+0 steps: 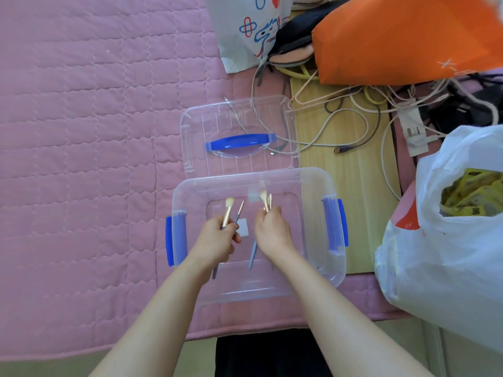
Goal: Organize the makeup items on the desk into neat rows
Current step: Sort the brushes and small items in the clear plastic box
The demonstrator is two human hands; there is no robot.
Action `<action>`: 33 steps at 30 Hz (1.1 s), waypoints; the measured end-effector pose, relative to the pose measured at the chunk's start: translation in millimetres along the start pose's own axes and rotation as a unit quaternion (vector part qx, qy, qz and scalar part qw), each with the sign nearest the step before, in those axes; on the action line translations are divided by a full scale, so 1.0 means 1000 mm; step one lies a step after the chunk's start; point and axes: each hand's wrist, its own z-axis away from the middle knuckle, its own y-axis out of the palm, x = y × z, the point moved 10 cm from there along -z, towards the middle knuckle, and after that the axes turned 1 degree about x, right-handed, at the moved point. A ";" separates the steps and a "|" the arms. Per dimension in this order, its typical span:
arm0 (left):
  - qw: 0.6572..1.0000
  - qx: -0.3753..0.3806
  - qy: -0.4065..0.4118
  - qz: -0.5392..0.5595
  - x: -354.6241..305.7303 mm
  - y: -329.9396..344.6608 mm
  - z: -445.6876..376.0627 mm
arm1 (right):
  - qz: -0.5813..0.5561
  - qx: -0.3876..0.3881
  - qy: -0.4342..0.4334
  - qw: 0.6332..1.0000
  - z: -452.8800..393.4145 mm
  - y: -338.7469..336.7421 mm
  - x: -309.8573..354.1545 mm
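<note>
A clear plastic storage box [315, 186] with blue side latches sits on the pink quilt, and both my hands are inside it. My left hand [216, 240] grips two makeup brushes [228, 208], one with a fluffy cream tip and gold ferrule, one thinner with a grey handle. My right hand [272, 229] grips a small bunch of brushes [265, 198] with cream tips pointing away from me; a grey handle [253, 254] sticks out below the fist. The box's clear lid [236, 123] with a blue handle lies just beyond the box.
A pink quilted mat [81, 145] covers the left. Tangled cables [353, 118] and a power strip lie on a wooden board at the right. An orange bag [402, 39], a printed white bag [245, 28] and a white plastic bag [449, 227] crowd the right side.
</note>
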 end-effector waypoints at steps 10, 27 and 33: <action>0.985 -0.095 0.046 0.136 -0.030 -0.009 0.093 | -0.079 0.033 -0.117 0.989 0.078 -0.058 0.038; 0.905 -0.203 0.127 0.351 -0.026 -0.019 0.334 | -0.050 0.214 -0.279 0.935 0.296 -0.109 0.101; 0.868 -0.259 0.119 0.406 0.015 -0.023 0.406 | -0.028 0.285 -0.272 0.919 0.364 -0.090 0.090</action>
